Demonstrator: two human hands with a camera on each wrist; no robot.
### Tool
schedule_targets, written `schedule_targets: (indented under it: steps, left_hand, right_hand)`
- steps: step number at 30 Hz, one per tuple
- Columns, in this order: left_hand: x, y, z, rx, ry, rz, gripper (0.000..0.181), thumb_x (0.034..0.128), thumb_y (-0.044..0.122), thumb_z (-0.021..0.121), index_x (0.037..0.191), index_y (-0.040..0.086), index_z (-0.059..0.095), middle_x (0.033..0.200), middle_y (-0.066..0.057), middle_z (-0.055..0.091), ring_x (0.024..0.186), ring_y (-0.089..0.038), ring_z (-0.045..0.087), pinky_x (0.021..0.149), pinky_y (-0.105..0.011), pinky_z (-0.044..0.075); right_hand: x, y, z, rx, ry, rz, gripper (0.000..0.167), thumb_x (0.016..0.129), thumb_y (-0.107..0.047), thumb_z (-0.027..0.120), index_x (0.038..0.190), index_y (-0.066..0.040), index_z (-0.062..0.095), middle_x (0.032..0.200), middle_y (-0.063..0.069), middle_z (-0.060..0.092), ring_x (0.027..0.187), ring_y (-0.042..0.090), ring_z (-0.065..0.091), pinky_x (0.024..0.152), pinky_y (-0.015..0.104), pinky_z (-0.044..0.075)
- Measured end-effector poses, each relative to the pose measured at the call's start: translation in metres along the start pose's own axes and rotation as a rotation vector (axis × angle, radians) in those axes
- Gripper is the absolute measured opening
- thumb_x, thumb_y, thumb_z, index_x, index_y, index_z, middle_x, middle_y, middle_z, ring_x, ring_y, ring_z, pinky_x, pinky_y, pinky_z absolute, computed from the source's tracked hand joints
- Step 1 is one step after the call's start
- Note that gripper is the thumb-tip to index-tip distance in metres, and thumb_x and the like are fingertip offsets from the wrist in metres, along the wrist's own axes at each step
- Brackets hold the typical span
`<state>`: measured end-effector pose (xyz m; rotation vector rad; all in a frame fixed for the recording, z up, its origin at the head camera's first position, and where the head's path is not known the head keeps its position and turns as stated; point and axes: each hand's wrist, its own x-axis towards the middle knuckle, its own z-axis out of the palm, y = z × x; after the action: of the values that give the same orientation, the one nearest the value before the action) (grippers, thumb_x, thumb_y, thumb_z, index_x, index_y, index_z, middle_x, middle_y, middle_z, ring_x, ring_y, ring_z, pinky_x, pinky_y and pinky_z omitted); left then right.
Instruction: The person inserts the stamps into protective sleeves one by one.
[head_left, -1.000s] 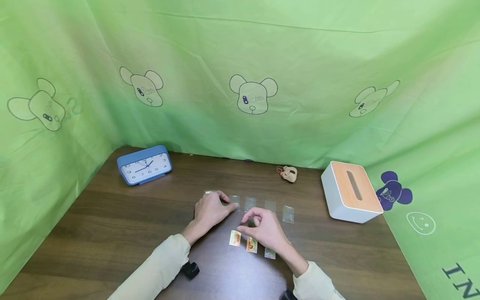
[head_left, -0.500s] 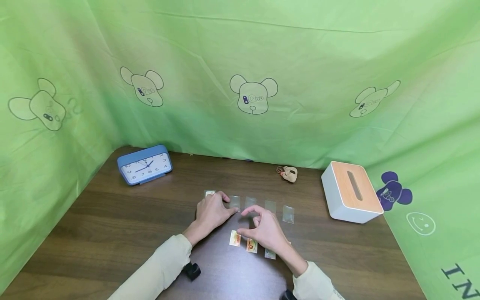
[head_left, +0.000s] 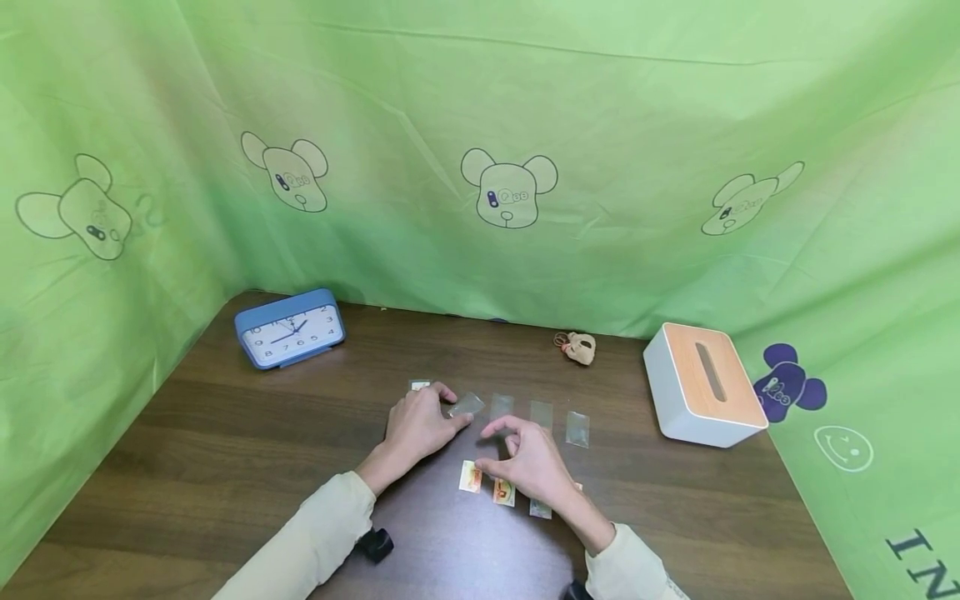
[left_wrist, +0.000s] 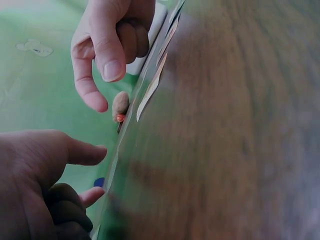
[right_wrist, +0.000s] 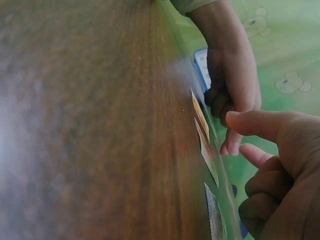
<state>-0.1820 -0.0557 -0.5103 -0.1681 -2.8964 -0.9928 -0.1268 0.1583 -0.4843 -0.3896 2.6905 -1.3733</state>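
Fingers of the left hand (head_left: pixel 417 423) are bent, thumb and index apart, with the crooked pouch (head_left: pixel 467 406) between their tips; whether they pinch its edges or only touch it, I cannot tell, because it is clear and small. Fingers of the right hand (head_left: pixel 531 460) make a wide curve, thumb and index well apart, the others folded in, and they hold nothing. This hand is to the right of the crooked pouch and nearer to the person.

Three clear pouches (head_left: pixel 541 414) lie in a row to the right of the crooked pouch. On the person's side of it lie the yellow card (head_left: pixel 469 479), then, going rightward, the orange card (head_left: pixel 504 493) and the silvery card (head_left: pixel 540 509). Left of it, behind the left hand, a pale card (head_left: pixel 420 385) shows only partly.

On the same table (head_left: pixel 225 450), the clock (head_left: pixel 300 333) stands far to its left, the box (head_left: pixel 708 387) well to its right.
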Motion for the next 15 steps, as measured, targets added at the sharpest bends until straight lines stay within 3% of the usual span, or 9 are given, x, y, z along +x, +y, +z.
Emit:
schedule_targets:
  steps: [5, 8, 11, 15]
  left_hand:
    - [0.000, 0.001, 0.004, 0.048, 0.022, 0.011, 0.046, 0.0792, 0.052, 0.096, 0.105, 0.019, 0.078, 0.089, -0.002, 0.078, 0.082, -0.031, 0.075, 0.071, -0.051, 0.058]
    - [0.001, -0.006, 0.011, 0.057, 0.041, 0.020, 0.047, 0.0771, 0.052, 0.098, 0.105, 0.020, 0.077, 0.090, -0.002, 0.078, 0.082, -0.033, 0.075, 0.071, -0.051, 0.057]
    - [0.002, -0.010, 0.013, 0.068, 0.042, 0.033, 0.048, 0.0766, 0.051, 0.099, 0.105, 0.019, 0.077, 0.090, -0.002, 0.077, 0.077, -0.030, 0.073, 0.067, -0.049, 0.056]
    - [0.001, -0.010, 0.009, 0.059, 0.027, 0.037, 0.044, 0.0771, 0.045, 0.100, 0.102, 0.018, 0.077, 0.086, -0.002, 0.075, 0.071, -0.024, 0.067, 0.063, -0.046, 0.054]
  right_hand:
    - [0.002, 0.016, 0.008, -0.096, 0.009, -0.049, 0.039, 0.076, -0.028, 0.102, 0.108, -0.023, 0.080, 0.057, -0.016, 0.034, 0.052, 0.002, 0.030, 0.049, 0.025, 0.026]
    - [0.000, 0.011, 0.009, -0.129, 0.015, -0.054, 0.038, 0.074, -0.030, 0.102, 0.105, -0.023, 0.080, 0.058, -0.015, 0.033, 0.052, 0.003, 0.029, 0.049, 0.027, 0.026]
    - [-0.002, 0.012, 0.009, -0.152, 0.031, -0.105, 0.036, 0.075, -0.032, 0.102, 0.102, -0.022, 0.080, 0.059, -0.016, 0.032, 0.053, 0.003, 0.028, 0.048, 0.028, 0.025]
    - [0.000, 0.024, 0.015, -0.215, 0.019, -0.102, 0.040, 0.072, -0.041, 0.103, 0.100, -0.027, 0.079, 0.058, -0.017, 0.034, 0.053, 0.002, 0.030, 0.048, 0.028, 0.027]
